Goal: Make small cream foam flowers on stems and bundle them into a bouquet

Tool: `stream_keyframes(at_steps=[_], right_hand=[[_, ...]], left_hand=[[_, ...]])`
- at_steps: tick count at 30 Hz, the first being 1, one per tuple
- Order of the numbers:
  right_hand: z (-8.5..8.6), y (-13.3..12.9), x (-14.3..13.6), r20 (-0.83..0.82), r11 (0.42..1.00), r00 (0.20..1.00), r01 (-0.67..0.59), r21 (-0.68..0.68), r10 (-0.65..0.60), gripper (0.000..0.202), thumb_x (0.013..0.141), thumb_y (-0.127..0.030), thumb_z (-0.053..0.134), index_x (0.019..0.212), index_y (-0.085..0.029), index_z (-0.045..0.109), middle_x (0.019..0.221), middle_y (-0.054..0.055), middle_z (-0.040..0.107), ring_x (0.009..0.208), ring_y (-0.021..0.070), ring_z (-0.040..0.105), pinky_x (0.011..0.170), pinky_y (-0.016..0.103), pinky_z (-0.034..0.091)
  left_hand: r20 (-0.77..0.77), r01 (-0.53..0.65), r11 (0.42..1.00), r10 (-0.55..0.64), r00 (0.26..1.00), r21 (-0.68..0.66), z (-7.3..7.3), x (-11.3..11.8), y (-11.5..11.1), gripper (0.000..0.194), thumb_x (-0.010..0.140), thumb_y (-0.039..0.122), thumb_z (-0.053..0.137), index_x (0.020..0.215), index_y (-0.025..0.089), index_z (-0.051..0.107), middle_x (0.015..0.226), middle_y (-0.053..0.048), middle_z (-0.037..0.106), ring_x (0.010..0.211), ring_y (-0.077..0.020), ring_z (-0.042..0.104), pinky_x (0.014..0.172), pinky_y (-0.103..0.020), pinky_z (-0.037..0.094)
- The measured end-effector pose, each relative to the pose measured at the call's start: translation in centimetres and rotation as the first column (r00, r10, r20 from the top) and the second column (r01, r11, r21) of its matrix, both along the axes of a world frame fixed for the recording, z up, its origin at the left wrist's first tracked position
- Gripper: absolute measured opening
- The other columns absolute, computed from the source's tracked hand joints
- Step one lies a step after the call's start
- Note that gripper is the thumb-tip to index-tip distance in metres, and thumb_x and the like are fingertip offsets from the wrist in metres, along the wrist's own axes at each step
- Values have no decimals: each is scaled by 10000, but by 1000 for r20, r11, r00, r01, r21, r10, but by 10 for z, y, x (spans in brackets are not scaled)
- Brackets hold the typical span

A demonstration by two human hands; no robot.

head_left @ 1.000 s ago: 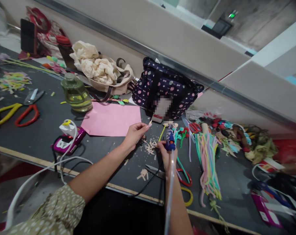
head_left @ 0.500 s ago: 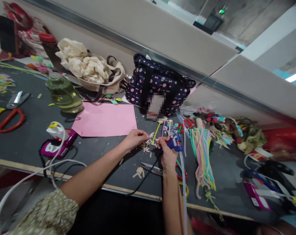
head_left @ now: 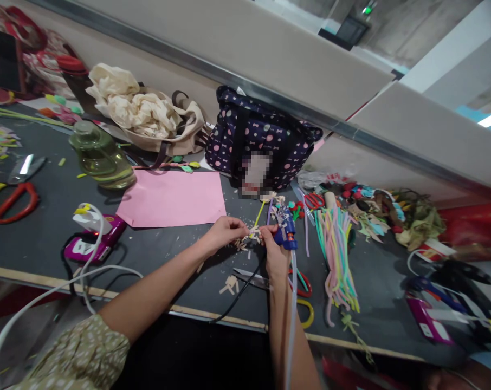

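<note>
My left hand is closed in a pinch over the middle of the table, at one end of a small pale piece whose kind I cannot make out. Close by on the right, the fingertips of my right hand meet near that same piece. A blue glue gun sits in my right hand, its grip mostly hidden by the fingers. From it a long clear glue stick hangs over the forearm. Loose pale chips and a yellow-green strip lie around the fingertips.
Scissors lie partly under my right wrist. Pink paper, a green-tinted bottle and a purple device with cables are left. Behind stands a dark patterned bag; pastel fuzzy stems lie right.
My hands have drawn closer together, the right shifting slightly left. The glue gun and its hanging stick have swung left with it. The small pale piece now shows between my fingertips.
</note>
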State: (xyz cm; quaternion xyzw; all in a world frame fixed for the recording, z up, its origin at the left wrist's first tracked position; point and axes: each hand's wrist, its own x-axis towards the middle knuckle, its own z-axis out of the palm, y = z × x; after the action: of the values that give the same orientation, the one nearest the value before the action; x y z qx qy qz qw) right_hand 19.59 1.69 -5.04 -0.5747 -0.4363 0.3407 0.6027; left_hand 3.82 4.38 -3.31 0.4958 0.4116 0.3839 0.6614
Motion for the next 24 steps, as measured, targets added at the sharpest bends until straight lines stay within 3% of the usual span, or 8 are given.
stream_keyframes(at_steps=[10,24], right_hand=[[11,-2,-5,51,999,998,38,-16,-37,263,699,-375,697,764,-143,590,667,-24,564,588,90,495,627,255,430],[11,-4,-7,123,999,992,36,15,-38,239,737,-364,671,771,-141,592,664,-27,563,574,91,490,610,256,429]], left_hand=[[-31,0,1000,0,1000,19,3,-1,-1,192,659,308,637,668,116,648,524,26,536,481,-76,416,492,-209,281],[-54,29,997,-25,998,66,-2,-2,0,166,672,282,617,698,122,656,556,27,551,501,-75,440,511,-204,306]])
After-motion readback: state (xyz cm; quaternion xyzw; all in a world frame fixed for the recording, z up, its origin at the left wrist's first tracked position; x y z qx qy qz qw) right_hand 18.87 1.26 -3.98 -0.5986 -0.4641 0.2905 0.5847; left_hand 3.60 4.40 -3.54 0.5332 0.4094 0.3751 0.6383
